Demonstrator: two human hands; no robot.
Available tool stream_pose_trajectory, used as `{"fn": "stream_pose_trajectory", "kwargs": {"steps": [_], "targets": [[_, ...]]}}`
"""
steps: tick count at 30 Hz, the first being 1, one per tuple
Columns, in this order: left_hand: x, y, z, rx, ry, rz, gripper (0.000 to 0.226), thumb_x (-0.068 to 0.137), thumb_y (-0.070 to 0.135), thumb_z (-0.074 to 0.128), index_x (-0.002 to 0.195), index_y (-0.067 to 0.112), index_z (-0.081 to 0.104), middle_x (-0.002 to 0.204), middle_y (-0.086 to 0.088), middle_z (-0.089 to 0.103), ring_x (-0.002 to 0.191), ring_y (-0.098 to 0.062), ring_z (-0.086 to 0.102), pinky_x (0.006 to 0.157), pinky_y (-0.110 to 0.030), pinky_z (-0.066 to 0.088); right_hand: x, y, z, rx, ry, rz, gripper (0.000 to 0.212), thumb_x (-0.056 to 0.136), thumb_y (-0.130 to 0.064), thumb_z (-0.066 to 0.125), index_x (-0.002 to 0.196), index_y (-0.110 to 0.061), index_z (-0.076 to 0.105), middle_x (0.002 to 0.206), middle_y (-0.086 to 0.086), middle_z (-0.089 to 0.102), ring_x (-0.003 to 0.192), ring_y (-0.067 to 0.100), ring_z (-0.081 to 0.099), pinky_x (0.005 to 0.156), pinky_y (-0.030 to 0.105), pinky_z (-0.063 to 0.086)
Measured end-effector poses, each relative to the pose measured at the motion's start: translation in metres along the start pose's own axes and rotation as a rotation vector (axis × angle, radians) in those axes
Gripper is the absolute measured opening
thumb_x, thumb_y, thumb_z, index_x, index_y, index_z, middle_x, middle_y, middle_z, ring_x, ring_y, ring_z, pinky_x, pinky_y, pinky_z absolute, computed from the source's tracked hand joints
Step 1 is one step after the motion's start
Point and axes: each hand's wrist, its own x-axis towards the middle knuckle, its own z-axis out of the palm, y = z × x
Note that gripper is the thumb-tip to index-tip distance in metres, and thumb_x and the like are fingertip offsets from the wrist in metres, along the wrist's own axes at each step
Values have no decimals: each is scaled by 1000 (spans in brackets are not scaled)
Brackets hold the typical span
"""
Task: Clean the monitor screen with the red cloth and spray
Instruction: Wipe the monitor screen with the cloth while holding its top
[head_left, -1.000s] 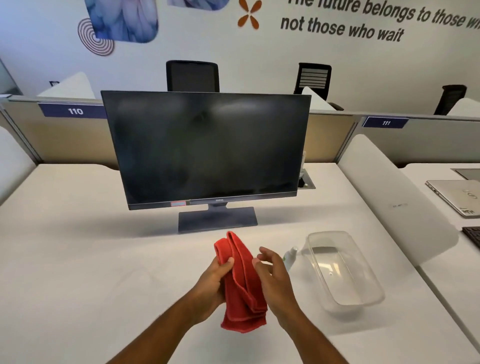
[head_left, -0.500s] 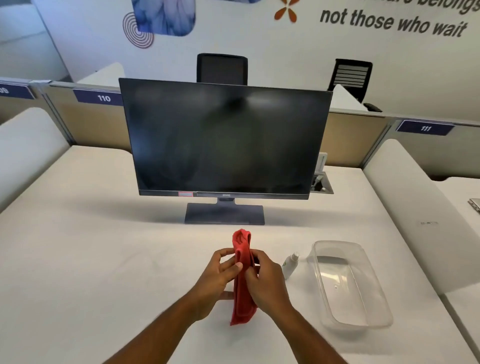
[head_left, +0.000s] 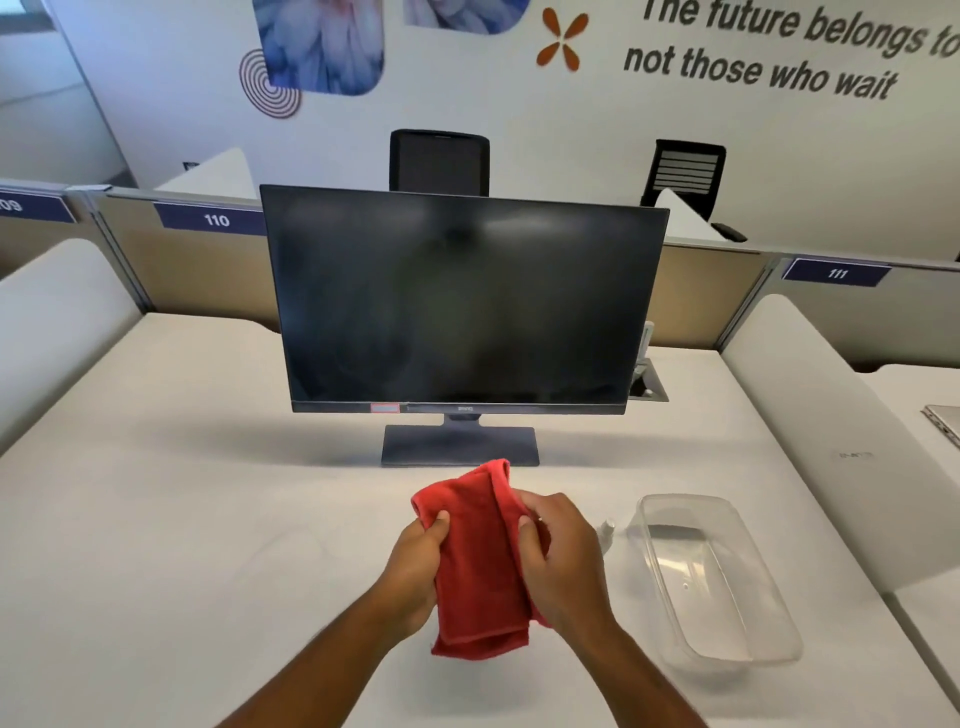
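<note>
A dark monitor (head_left: 457, 301) stands on its flat base at the back of the white desk (head_left: 156, 519). In front of it I hold a folded red cloth (head_left: 475, 566) above the desk. My left hand (head_left: 415, 566) grips the cloth's left edge and my right hand (head_left: 561, 561) grips its right side. A small white spray bottle (head_left: 607, 532) lies on the desk just right of my right hand, mostly hidden behind it.
A clear plastic tub (head_left: 722, 582) sits on the desk to the right of my hands. A white divider (head_left: 810, 431) borders the desk on the right, with a laptop (head_left: 943, 421) beyond it. Another divider (head_left: 57, 317) stands on the left. Office chairs (head_left: 439, 161) are behind the partition.
Between my hands the cloth has gone from a narrow bunched strip to a wider flat fold. The view has shifted slightly, with the monitor nearer the centre.
</note>
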Motion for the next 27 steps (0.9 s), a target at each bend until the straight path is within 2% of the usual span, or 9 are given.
{"fn": "stream_pose_trajectory", "kwargs": {"steps": [5,7,9,11,13,16,21,24,27], "targets": [[-5,9,2,-176,-87,-62,43,104,47,39,118,17,68,105,-8,77,95,-28,75,80,-40,61,-26,-27,38,-100,-260,-64,42,112,-27,51,154,-30,54,126,-15,60,102,2,59,102,13,50],[-5,9,-1,-162,-124,-62,51,94,63,42,115,25,68,109,-5,77,100,-30,73,88,-46,59,-34,-33,49,-123,-266,-16,46,110,-40,52,156,-35,49,134,-26,57,107,-1,58,108,4,40],[-2,9,-12,-119,-146,-36,50,87,63,51,119,27,63,114,-2,74,108,-31,69,93,-48,57,-38,-33,52,-173,-322,-84,51,106,-47,57,156,-36,51,142,-25,59,119,1,60,115,12,41],[4,10,-25,-104,-171,32,43,93,47,58,125,19,61,116,-7,74,106,-32,71,87,-44,60,-37,-33,43,-34,-295,-135,41,103,-46,62,140,-32,70,131,-23,71,114,1,67,105,24,56],[9,13,-32,-112,-188,62,39,99,36,54,125,9,62,111,-12,75,101,-30,73,80,-38,61,-31,-30,37,92,-71,-118,25,100,-39,66,120,-34,79,112,-23,76,103,2,72,86,23,59],[10,21,-31,-101,-198,55,44,99,46,48,121,11,64,109,-9,76,100,-25,74,84,-39,59,-12,-30,31,165,101,52,21,99,-37,72,119,-44,67,117,-24,69,109,4,68,83,23,58],[15,42,-22,-34,-214,71,55,93,62,45,117,18,66,107,-4,77,100,-22,74,89,-40,59,16,-30,22,722,-481,612,62,95,-74,56,131,-25,73,134,7,74,122,25,73,103,40,59],[18,57,-14,70,-162,168,48,90,66,44,108,26,66,96,6,79,88,-14,76,70,-29,61,23,-26,26,961,-445,783,68,101,-66,42,131,-15,76,137,19,71,127,36,70,101,47,60],[23,69,-2,125,-99,296,40,92,64,40,110,35,61,102,9,75,91,-12,74,66,-20,58,26,-23,33,991,-478,821,55,94,-50,60,127,-9,77,131,22,74,113,35,76,89,45,64]]}}
